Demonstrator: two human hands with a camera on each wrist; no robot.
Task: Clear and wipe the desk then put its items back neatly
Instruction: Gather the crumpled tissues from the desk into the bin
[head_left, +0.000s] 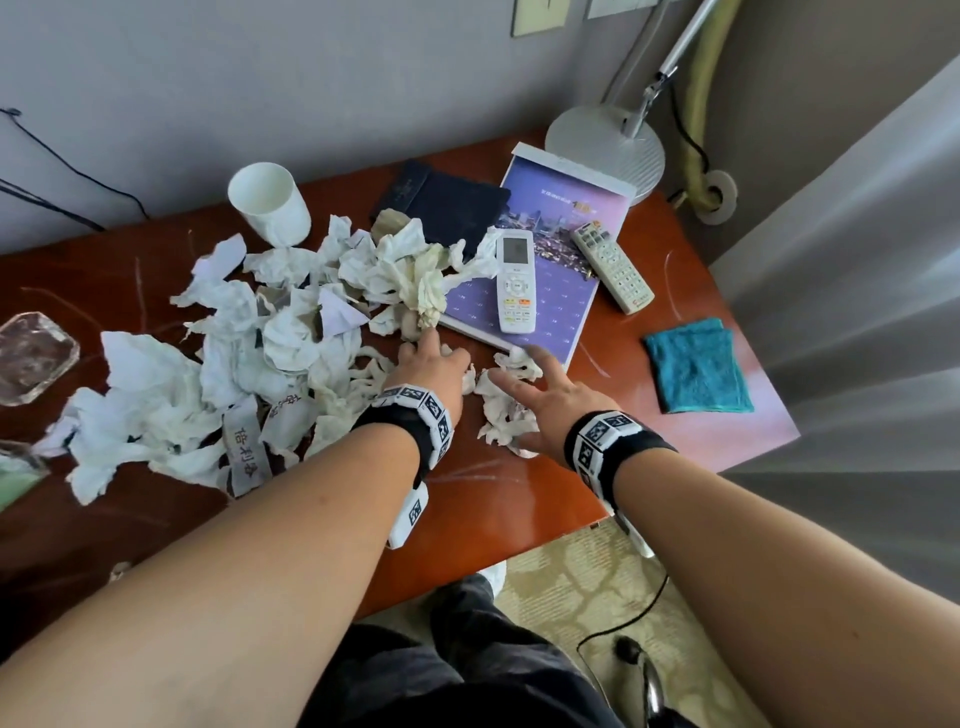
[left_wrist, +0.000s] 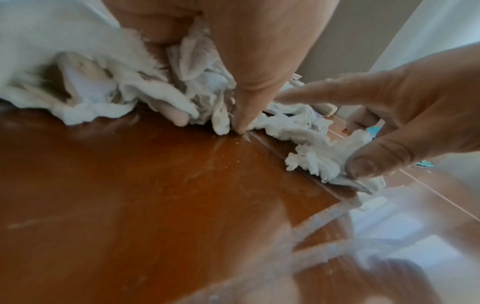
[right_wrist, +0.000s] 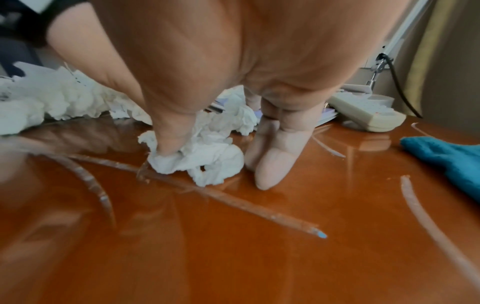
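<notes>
Glossy reddish wood desk (head_left: 519, 499) in a room corner, streaked with pale smears, and we were both hands in at the near edge. Our right hand (head_left: 540, 400) was spread wide over a small clump of tissue (head_left: 501, 410); from the wrist view the thumb pressed into it while the fingers (right_wrist: 272, 164) stood on bare wood beside it, so pressing, not really pinching. Our left hand (head_left: 434, 371) lay just left of that with straight fingers pushing into the edge of the big tissue pile (head_left: 249, 364), which sprawled over the left and middle of the desk.

We'd guess this stuff is feather-light, soft and tears easily, maybe damp in spots. Best to rake it together and scoop from underneath in handfuls, not pick single bits.

Further back, a white remote (head_left: 516, 283) sat on a purple booklet (head_left: 550, 260), a second remote (head_left: 613, 267) just right of it, partly on the booklet, and a folded teal cloth (head_left: 698, 369) was off to the right. Behind them were a dark wallet-like thing (head_left: 447, 205), a paper cup (head_left: 270, 202) and a lamp base (head_left: 605, 148).

Hard to tell: what's buried under the pile, the printed strips in it, and the glass dish (head_left: 34, 358) cut off at the left edge.
</notes>
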